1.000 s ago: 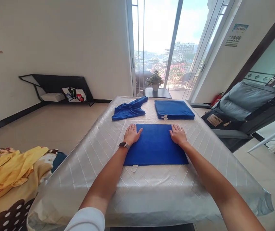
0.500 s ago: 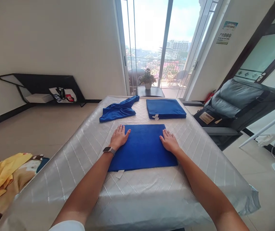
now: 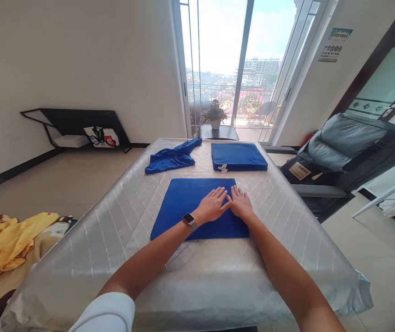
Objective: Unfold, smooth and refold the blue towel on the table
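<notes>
A blue cloth [image 3: 180, 203] lies flat and rectangular on the silvery quilted table cover [image 3: 121, 230]. My left hand [image 3: 214, 204], with a watch [image 3: 188, 218] on its wrist, rests palm down on the cloth, right of its middle. Against its thumb side, my right hand [image 3: 242, 202] lies flat over the cloth's right edge. Both hands have their fingers stretched out and grip nothing. Behind the cloth, to the right, sits a neat stack of folded blue cloths [image 3: 239, 156] with white tags. A crumpled blue cloth [image 3: 173, 157] lies at the far left.
A grey armchair [image 3: 350, 143] with a black bag [image 3: 297, 173] stands to the right. Beyond the table's far edge, a potted plant [image 3: 215, 115] stands on a chair before the glass door. Yellow fabric [image 3: 7, 244] is heaped at the lower left.
My left hand has slid right across the cloth, from its left edge to beside my right hand. The right hand remains near the right edge. The cloth's white tag no longer shows.
</notes>
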The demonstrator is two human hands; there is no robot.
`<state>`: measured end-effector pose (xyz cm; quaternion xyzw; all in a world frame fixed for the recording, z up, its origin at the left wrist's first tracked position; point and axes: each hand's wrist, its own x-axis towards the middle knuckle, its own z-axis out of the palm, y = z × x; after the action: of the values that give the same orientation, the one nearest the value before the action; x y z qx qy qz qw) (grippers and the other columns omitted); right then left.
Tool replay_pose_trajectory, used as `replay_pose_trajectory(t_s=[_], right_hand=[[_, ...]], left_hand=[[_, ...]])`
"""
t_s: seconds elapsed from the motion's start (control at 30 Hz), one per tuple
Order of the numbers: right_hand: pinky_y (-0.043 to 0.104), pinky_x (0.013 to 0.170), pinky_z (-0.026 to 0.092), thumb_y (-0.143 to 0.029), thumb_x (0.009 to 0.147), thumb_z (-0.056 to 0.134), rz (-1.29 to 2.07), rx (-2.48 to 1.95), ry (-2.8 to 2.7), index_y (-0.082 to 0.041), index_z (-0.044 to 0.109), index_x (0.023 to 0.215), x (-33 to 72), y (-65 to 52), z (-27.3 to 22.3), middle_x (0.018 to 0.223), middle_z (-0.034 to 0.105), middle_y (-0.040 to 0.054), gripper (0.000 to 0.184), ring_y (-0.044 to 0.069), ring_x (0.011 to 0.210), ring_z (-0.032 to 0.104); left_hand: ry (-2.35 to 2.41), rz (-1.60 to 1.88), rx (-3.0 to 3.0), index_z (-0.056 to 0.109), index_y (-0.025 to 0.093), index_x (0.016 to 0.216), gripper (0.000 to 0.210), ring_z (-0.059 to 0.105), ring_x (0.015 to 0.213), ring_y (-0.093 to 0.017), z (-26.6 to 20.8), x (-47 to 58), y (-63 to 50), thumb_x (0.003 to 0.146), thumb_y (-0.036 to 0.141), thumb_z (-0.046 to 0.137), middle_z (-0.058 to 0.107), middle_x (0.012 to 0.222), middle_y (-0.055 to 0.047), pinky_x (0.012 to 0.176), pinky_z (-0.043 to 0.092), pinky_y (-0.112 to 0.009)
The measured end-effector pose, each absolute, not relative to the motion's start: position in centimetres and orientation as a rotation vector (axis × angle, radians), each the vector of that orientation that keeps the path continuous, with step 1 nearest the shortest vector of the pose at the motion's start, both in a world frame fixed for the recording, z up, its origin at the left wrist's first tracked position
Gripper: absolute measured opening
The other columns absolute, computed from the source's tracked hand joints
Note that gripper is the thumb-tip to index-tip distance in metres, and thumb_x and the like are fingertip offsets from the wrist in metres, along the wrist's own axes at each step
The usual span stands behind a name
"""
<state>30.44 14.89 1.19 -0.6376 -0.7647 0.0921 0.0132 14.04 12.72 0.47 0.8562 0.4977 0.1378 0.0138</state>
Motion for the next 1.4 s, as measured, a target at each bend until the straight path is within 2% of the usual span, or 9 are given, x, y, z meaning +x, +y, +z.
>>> replay_pose_trajectory(t_s=[0.23, 0.43, 0.67, 1.17, 1.3, 1.4], right_hand=[[0.045, 0.131, 0.013, -0.043, 0.11, 0.022, 0.27, -1.968, -2.367, -0.009, 0.021, 0.168, 30.6, 15.0, 0.7, 0.176, 0.016, 0.0074, 0.068, 0.025, 0.162, 0.017], [0.046, 0.131, 0.012, -0.046, 0.109, 0.021, 0.304, -1.951, -2.326, -0.01, 0.023, 0.168, 30.5, 15.1, 0.6, 0.175, 0.018, 0.0076, 0.069, 0.025, 0.162, 0.018], [0.045, 0.131, 0.012, -0.046, 0.109, 0.02, 0.287, -1.973, -2.346, -0.009, 0.02, 0.168, 30.5, 15.3, 0.5, 0.176, 0.016, 0.0076, 0.069, 0.024, 0.162, 0.017], [0.044, 0.129, 0.017, -0.043, 0.109, 0.018, 0.125, -2.028, -2.357, -0.01, 0.022, 0.168, 30.2, 15.2, 0.7, 0.175, 0.02, 0.0106, 0.068, 0.024, 0.161, 0.02], [0.047, 0.13, 0.015, -0.04, 0.11, 0.019, 0.007, -1.997, -2.368, -0.01, 0.026, 0.167, 30.4, 13.4, 1.5, 0.174, 0.021, 0.0105, 0.065, 0.026, 0.161, 0.019], [0.047, 0.13, 0.017, -0.044, 0.11, 0.018, 0.03, -1.969, -2.402, -0.011, 0.026, 0.167, 31.2, 10.8, 1.4, 0.175, 0.021, 0.0092, 0.066, 0.026, 0.161, 0.019]], left_hand=[[1.667, 0.339, 2.556, 0.038, 0.01, 0.162, 0.071, 0.027, 0.159, -0.025, -1.0, 16.0, 15.1, 0.11, 0.052, 0.015, 0.036, 0.168, -0.015, 0.131, 0.022, -0.044], [1.862, 0.234, 2.412, 0.033, 0.009, 0.164, 0.08, 0.022, 0.16, -0.026, -1.6, 6.7, 14.6, 0.107, 0.062, 0.011, 0.028, 0.171, -0.015, 0.131, 0.018, -0.045], [2.128, 0.199, 2.177, 0.025, 0.0, 0.164, 0.091, 0.019, 0.161, -0.029, -2.0, -2.7, 11.8, 0.105, 0.067, 0.008, 0.021, 0.173, -0.019, 0.131, 0.017, -0.045], [2.132, 0.33, 2.146, 0.031, 0.002, 0.163, 0.093, 0.022, 0.16, -0.031, -1.9, -2.5, 11.5, 0.104, 0.07, 0.008, 0.025, 0.171, -0.022, 0.13, 0.02, -0.047], [2.12, 0.345, 2.159, 0.031, 0.002, 0.162, 0.094, 0.023, 0.16, -0.031, -1.8, -2.5, 11.4, 0.103, 0.071, 0.007, 0.026, 0.17, -0.023, 0.13, 0.021, -0.047], [2.109, 0.332, 2.172, 0.031, 0.002, 0.163, 0.095, 0.023, 0.16, -0.032, -1.9, -2.5, 11.5, 0.103, 0.072, 0.007, 0.026, 0.17, -0.023, 0.129, 0.022, -0.048]])
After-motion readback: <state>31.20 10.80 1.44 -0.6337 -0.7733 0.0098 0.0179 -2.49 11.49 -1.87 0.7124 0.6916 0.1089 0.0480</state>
